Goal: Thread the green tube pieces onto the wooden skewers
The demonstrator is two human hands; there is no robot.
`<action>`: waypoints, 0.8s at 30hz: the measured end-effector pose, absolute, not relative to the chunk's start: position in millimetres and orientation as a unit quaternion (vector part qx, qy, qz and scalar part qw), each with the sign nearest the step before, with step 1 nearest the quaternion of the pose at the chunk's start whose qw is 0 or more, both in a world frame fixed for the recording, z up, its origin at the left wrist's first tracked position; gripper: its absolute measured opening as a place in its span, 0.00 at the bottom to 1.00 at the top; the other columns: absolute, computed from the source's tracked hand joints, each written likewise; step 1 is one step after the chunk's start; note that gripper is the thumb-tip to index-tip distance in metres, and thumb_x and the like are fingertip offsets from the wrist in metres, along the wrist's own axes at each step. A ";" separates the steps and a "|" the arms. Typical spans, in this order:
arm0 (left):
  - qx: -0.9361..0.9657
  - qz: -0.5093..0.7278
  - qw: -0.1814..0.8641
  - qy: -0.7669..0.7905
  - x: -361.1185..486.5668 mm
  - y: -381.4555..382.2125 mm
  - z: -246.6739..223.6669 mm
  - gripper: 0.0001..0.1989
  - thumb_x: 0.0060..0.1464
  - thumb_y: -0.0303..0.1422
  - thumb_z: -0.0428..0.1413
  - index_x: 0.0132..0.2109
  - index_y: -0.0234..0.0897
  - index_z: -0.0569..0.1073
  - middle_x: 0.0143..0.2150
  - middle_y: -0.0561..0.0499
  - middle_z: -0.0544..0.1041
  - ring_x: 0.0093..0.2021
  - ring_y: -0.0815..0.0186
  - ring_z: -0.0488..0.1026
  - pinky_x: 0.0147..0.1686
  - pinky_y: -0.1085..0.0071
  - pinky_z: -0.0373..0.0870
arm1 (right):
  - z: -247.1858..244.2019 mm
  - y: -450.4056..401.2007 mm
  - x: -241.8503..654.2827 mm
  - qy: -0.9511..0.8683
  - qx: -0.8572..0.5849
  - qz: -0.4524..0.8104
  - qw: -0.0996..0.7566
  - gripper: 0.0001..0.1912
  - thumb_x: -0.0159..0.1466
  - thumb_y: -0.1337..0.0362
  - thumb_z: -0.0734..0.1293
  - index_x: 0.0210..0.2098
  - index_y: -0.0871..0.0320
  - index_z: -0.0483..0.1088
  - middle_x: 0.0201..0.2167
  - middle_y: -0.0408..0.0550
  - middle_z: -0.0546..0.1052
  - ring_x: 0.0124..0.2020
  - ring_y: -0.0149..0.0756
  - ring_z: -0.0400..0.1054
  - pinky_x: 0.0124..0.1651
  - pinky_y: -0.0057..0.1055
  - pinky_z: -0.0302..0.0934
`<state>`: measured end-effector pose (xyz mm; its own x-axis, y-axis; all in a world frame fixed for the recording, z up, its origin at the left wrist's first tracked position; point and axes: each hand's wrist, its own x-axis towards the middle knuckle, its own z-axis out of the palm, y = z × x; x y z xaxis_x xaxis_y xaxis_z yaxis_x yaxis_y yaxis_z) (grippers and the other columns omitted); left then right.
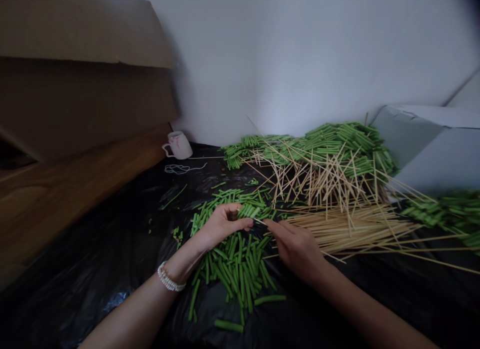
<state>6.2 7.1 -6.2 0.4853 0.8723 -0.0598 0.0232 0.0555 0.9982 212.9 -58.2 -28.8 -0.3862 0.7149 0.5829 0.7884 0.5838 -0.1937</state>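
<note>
My left hand point(224, 223), with a white beaded bracelet point(170, 277) at the wrist, pinches a small row of cut green beans point(248, 211). A thin wooden skewer point(259, 221) runs from that row toward my right hand point(294, 244), whose fingers are closed on its other end. Under and around both hands lies a loose pile of cut green bean pieces point(240, 269). Just right of my right hand, a bundle of bare wooden skewers point(348, 229) is spread out.
Skewered green beans point(337, 144) are heaped by the wall, their sticks pointing toward me. More beans point(442, 209) lie at the right near a white box point(431, 144). A mug point(179, 145) and a white string point(183, 168) stand left, beside a cardboard box point(86, 79). Black plastic sheeting point(123, 239) covers the surface.
</note>
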 end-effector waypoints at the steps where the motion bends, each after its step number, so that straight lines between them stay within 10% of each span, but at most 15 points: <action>1: 0.594 0.342 0.624 0.375 6.6 6.7 -5.5 0.11 0.44 0.36 0.66 0.31 0.32 0.76 0.28 0.51 0.79 0.28 0.69 0.74 0.33 0.72 0.70 | -28.4 -58.1 213.0 -0.830 -0.452 -0.058 0.320 0.19 0.64 0.75 0.54 0.50 0.63 0.70 0.28 0.46 0.75 0.29 0.30 0.69 0.31 0.25 0.61; 24: 0.599 0.324 0.630 0.372 10.0 0.2 -3.9 0.10 0.44 0.34 0.66 0.33 0.32 0.77 0.28 0.53 0.78 0.28 0.71 0.71 0.32 0.75 0.67 | -27.8 -60.2 209.8 -0.832 -0.430 -0.093 0.337 0.18 0.64 0.74 0.55 0.49 0.63 0.70 0.26 0.45 0.74 0.26 0.30 0.67 0.28 0.26 0.57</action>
